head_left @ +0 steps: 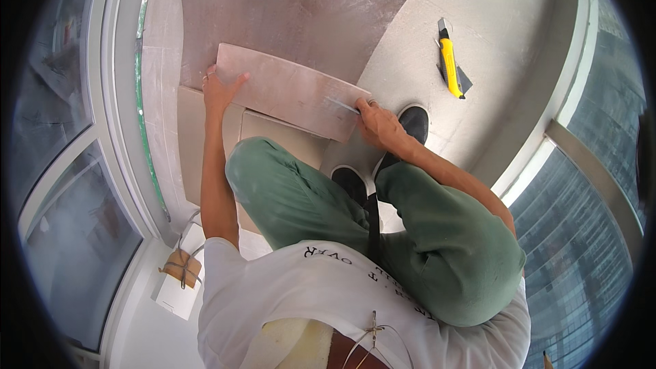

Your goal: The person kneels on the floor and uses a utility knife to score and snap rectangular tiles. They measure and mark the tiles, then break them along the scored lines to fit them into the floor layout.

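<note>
Tile (290, 90) is braced at its far end by left hand (220, 90), palm flat; right hand (377, 123), well apart, is closed on a thin tool (342, 104) at the near edge, steadying it.

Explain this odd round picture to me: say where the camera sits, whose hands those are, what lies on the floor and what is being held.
No machine is here: a person crouches on a concrete floor, and a wide fisheye camera on their head looks down, which bends the straight edges. The left hand presses on the left end of a grey rectangular tile piece. The right hand is at its right end, holding a thin metal tool against the tile; what kind of tool is too small to tell. More tiles lie underneath, including a large one. A yellow utility knife lies apart on the floor. Black shoes and green trousers are the person's own. Window glass curves round both sides.
</note>
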